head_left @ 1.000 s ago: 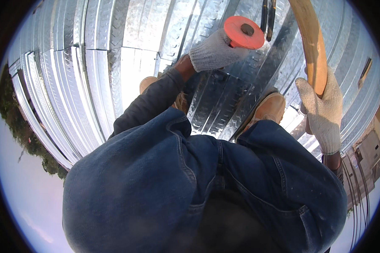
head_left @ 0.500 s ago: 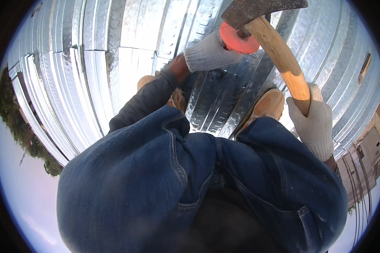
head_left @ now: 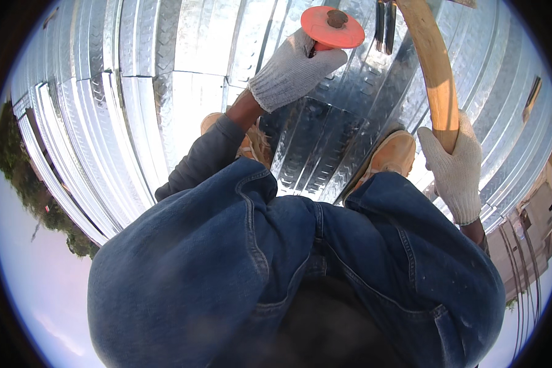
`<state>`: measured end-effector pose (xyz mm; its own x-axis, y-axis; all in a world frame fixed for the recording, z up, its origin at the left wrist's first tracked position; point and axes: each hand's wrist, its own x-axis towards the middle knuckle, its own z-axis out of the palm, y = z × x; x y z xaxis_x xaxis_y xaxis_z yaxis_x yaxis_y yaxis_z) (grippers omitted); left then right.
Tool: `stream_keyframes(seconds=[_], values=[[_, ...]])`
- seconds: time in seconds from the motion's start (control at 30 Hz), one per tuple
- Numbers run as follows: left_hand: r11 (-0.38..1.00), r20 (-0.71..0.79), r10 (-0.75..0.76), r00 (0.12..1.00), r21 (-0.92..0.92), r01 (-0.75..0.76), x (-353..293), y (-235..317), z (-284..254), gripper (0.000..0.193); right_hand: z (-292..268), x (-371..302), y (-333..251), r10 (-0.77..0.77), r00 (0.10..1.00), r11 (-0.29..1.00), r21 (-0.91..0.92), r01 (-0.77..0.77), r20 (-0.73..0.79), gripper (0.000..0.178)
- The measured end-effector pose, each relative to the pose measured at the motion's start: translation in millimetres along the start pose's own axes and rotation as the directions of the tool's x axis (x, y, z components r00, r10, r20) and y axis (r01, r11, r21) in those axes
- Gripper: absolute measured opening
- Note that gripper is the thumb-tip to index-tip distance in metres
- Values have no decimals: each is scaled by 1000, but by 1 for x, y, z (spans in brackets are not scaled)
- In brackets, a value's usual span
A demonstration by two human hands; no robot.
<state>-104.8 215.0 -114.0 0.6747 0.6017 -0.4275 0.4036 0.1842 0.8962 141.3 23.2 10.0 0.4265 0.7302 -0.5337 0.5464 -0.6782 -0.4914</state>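
Gloved in pale knit, my left hand (head_left: 297,72) grips a chisel by its red mushroom-shaped guard (head_left: 319,23); the dark struck end shows in the middle of the guard. The chisel's lower part is hidden by the guard and my hand. My right hand (head_left: 457,168), in a matching glove, is closed around the lower end of a curved wooden handle (head_left: 435,70). This belongs to a hammer-like tool whose dark metal head (head_left: 466,2) is mostly cut off by the upper edge.
Ribbed, shiny metal decking (head_left: 202,43) lies under me, with dark narrow slits (head_left: 384,27) near the chisel. My tan shoes (head_left: 392,153) stand on it. A long thin object (head_left: 531,98) lies at far right. Trees (head_left: 30,184) and cables (head_left: 521,270) show beyond the edges.
The hammer-like tool has swung up and away, so its head has nearly left the view. My left hand and the chisel have shifted slightly farther up and left.
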Motion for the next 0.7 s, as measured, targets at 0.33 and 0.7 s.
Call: stream_keyframes(seconds=[0.33,0.7], values=[[913,24,285,958,297,-279,18,-22,5,57,-3,8,-11,150,989,983,111,-149,-1,47],[941,181,80,980,312,-135,32,-7,4,62,-25,37,-2,108,980,983,163,-81,-168,59]])
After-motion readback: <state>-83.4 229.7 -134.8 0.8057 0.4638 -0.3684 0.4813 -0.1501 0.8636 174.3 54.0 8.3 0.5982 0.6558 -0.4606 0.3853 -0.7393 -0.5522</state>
